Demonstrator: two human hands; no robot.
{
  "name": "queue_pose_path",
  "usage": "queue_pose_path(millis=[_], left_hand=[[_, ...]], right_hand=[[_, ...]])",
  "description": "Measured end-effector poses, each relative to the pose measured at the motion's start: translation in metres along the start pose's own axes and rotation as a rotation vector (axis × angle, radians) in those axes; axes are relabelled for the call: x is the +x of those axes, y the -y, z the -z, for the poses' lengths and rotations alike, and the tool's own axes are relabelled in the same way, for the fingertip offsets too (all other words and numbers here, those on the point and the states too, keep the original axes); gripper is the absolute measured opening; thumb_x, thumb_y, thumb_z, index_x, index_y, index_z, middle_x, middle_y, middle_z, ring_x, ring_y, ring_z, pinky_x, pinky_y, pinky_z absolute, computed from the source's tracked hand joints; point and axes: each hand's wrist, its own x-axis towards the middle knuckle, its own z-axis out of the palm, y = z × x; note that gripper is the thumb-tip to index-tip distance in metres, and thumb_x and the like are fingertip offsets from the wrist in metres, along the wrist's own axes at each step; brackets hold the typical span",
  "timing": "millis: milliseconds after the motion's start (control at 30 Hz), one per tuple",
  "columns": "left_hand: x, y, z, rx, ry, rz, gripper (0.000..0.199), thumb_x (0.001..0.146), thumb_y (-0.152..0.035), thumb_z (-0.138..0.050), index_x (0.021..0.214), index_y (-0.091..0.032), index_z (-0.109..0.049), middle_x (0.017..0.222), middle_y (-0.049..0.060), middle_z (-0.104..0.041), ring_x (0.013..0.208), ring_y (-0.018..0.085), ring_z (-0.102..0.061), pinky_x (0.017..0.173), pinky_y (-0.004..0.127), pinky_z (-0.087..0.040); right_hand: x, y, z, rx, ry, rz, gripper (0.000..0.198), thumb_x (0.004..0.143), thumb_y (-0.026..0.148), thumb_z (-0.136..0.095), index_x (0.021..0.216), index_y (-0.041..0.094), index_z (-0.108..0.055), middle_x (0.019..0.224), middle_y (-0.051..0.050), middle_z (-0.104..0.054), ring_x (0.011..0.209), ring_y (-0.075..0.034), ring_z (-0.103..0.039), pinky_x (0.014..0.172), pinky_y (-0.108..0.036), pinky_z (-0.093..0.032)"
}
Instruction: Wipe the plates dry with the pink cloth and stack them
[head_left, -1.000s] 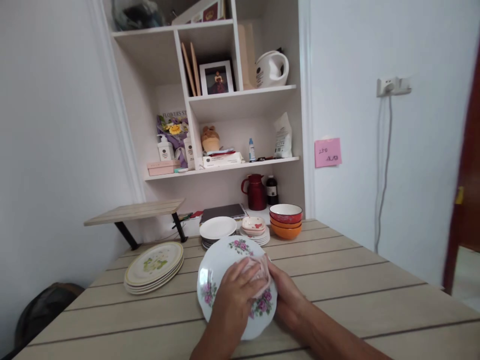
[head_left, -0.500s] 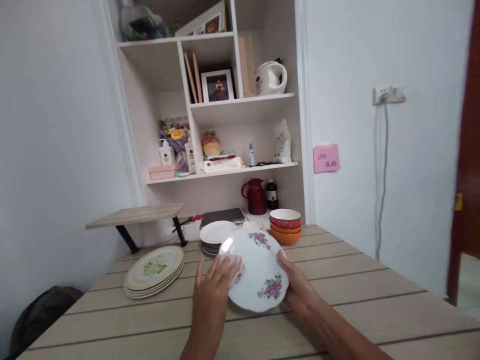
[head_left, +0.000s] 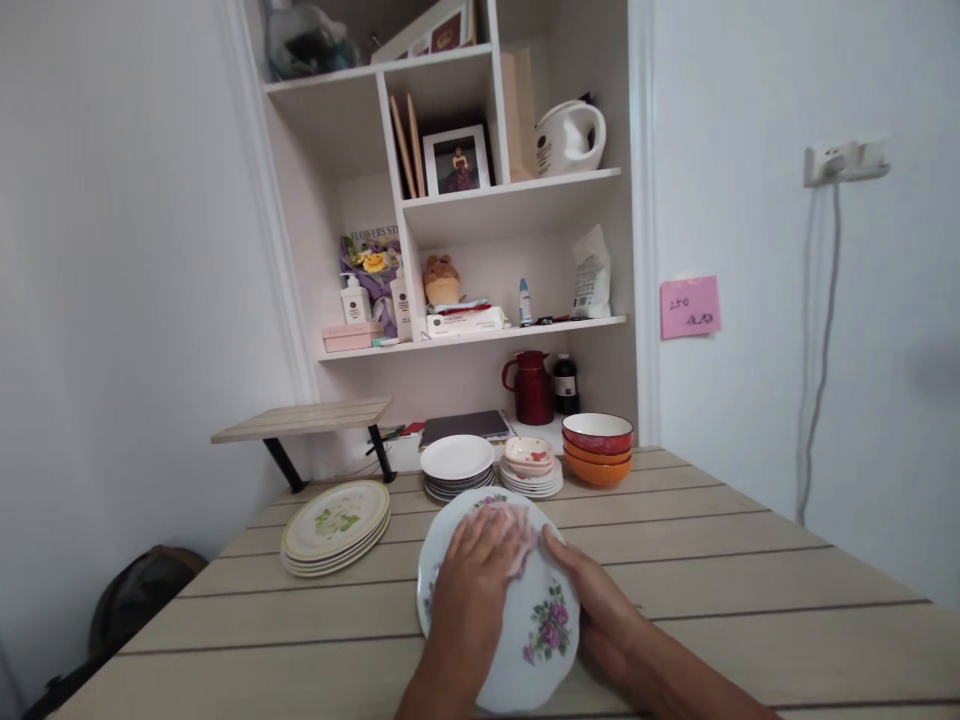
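A white plate with pink flowers (head_left: 517, 640) is tilted toward me above the wooden table (head_left: 720, 640). Its right edge is gripped by my right hand (head_left: 607, 610), thumb on the front and the other fingers hidden behind. My left hand (head_left: 476, 590) presses a pale pink cloth (head_left: 520, 540) against the upper face of the plate. The left fingers lie over the cloth, partly covering it. Behind the plate stands a stack of white plates (head_left: 457, 458), and left of it a stack of cream plates with green decoration (head_left: 337, 525).
Small dishes (head_left: 529, 455) rest on little plates (head_left: 532, 484), next to stacked red and orange bowls (head_left: 598, 450). A red jug (head_left: 533, 388) and a dark bottle (head_left: 566, 384) stand at the back. A raised wooden shelf (head_left: 300, 420) is at the left.
The plate has come lower and nearer to me, uncovering the small dishes behind. My left hand and the cloth have moved from the plate's left edge to its upper middle. The view has shifted slightly.
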Motion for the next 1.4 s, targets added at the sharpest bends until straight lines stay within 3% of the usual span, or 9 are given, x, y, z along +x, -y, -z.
queue_pose_path(millis=[167, 267, 400, 500, 700, 867, 1033, 1233, 1400], left_hand=[[0.003, -0.014, -0.001, -0.055, -0.014, -0.272, 0.044, 0.088, -0.02, -0.053, 0.13, -0.032, -0.054, 0.139, -0.001, -0.055, 0.13, 0.019, -0.047, 0.108, 0.043, -0.042], [0.001, -0.011, -0.003, 0.009, -0.05, -0.324, 0.037, 0.089, -0.023, -0.053, 0.124, -0.033, -0.059, 0.135, -0.002, -0.058, 0.126, 0.018, -0.052, 0.11, 0.041, -0.039], [-0.002, 0.0, -0.01, 0.113, -0.196, -0.185, 0.036, 0.091, -0.019, -0.049, 0.123, -0.032, -0.06, 0.13, -0.004, -0.062, 0.123, 0.017, -0.054, 0.117, 0.042, -0.026], [-0.005, 0.011, -0.01, 0.16, -0.261, -0.042, 0.043, 0.091, -0.014, -0.045, 0.128, -0.032, -0.056, 0.129, -0.003, -0.063, 0.124, 0.018, -0.053, 0.118, 0.043, -0.023], [-0.013, 0.028, 0.005, 0.198, -0.119, 0.266, 0.051, 0.087, -0.003, -0.04, 0.13, -0.027, -0.054, 0.137, 0.004, -0.056, 0.129, 0.024, -0.049, 0.109, 0.055, -0.037], [-0.013, 0.028, 0.002, 0.124, -0.086, 0.299, 0.049, 0.086, -0.003, -0.043, 0.128, -0.024, -0.057, 0.134, 0.007, -0.058, 0.127, 0.025, -0.051, 0.104, 0.054, -0.044], [-0.005, 0.01, 0.001, -0.014, -0.099, 0.14, 0.046, 0.089, -0.01, -0.044, 0.131, -0.024, -0.054, 0.138, 0.006, -0.055, 0.131, 0.023, -0.046, 0.109, 0.052, -0.041], [0.006, -0.019, 0.004, -0.208, 0.065, -0.199, 0.045, 0.089, -0.015, -0.046, 0.13, -0.031, -0.054, 0.141, -0.001, -0.052, 0.133, 0.017, -0.044, 0.113, 0.044, -0.036], [0.006, -0.021, -0.004, -0.154, 0.026, -0.335, 0.04, 0.089, -0.019, -0.047, 0.126, -0.03, -0.057, 0.14, 0.0, -0.054, 0.132, 0.019, -0.045, 0.111, 0.042, -0.038]], right_hand=[[0.009, 0.012, 0.013, 0.117, -0.024, -0.086, 0.06, 0.085, 0.049, -0.057, 0.124, 0.003, -0.058, 0.105, -0.02, -0.073, 0.1, -0.029, -0.069, 0.098, -0.043, -0.045], [0.012, 0.028, 0.023, 0.146, -0.07, -0.003, 0.062, 0.087, 0.051, -0.052, 0.127, 0.002, -0.055, 0.108, -0.02, -0.072, 0.1, -0.03, -0.068, 0.099, -0.043, -0.045], [0.01, 0.043, 0.031, 0.152, -0.165, 0.123, 0.064, 0.086, 0.049, -0.055, 0.134, 0.007, -0.049, 0.11, -0.018, -0.072, 0.1, -0.03, -0.068, 0.1, -0.044, -0.044], [0.006, 0.04, 0.026, 0.124, -0.166, 0.089, 0.064, 0.085, 0.048, -0.057, 0.134, 0.008, -0.049, 0.112, -0.018, -0.07, 0.102, -0.03, -0.068, 0.099, -0.045, -0.045], [-0.006, 0.015, 0.004, 0.002, -0.081, -0.059, 0.061, 0.08, 0.047, -0.065, 0.125, 0.007, -0.058, 0.107, -0.02, -0.072, 0.095, -0.031, -0.07, 0.095, -0.045, -0.047], [-0.01, 0.007, -0.004, -0.067, -0.058, -0.032, 0.052, 0.08, 0.044, -0.066, 0.119, 0.01, -0.062, 0.105, -0.017, -0.073, 0.092, -0.03, -0.071, 0.093, -0.043, -0.049], [-0.008, 0.002, -0.006, -0.036, -0.031, -0.024, 0.05, 0.08, 0.043, -0.066, 0.118, 0.009, -0.063, 0.104, -0.018, -0.073, 0.093, -0.03, -0.07, 0.094, -0.044, -0.048], [0.003, 0.015, 0.007, 0.12, -0.025, -0.105, 0.058, 0.084, 0.051, -0.058, 0.118, 0.004, -0.061, 0.099, -0.019, -0.074, 0.098, -0.029, -0.069, 0.097, -0.043, -0.046], [0.007, 0.043, 0.022, 0.138, -0.06, 0.128, 0.062, 0.086, 0.051, -0.053, 0.128, 0.005, -0.054, 0.109, -0.018, -0.072, 0.104, -0.028, -0.067, 0.101, -0.041, -0.044]])
